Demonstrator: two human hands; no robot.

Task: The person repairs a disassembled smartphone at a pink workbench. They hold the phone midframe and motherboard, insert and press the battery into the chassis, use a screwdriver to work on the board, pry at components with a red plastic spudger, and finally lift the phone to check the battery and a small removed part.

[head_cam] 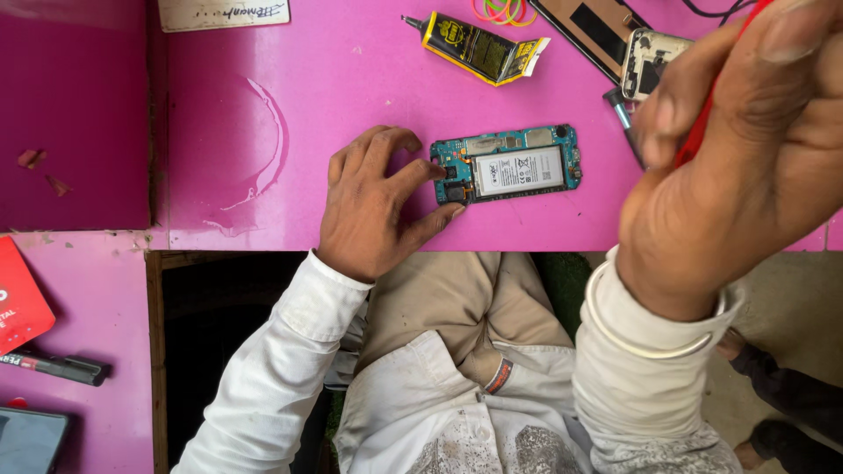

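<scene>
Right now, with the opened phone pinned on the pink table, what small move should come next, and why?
Probably lower the right hand with its red tool toward the opened phone. That hand is raised above and to the right of the phone, well clear of it, while the left hand touches the phone's left end with its fingertips, bracing it flat on the pink table.

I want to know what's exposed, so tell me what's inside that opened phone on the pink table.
Inside the opened phone: a white battery framed by teal circuit board. The left hand fingertips cover its left edge; anything beneath the battery is hidden.
</scene>
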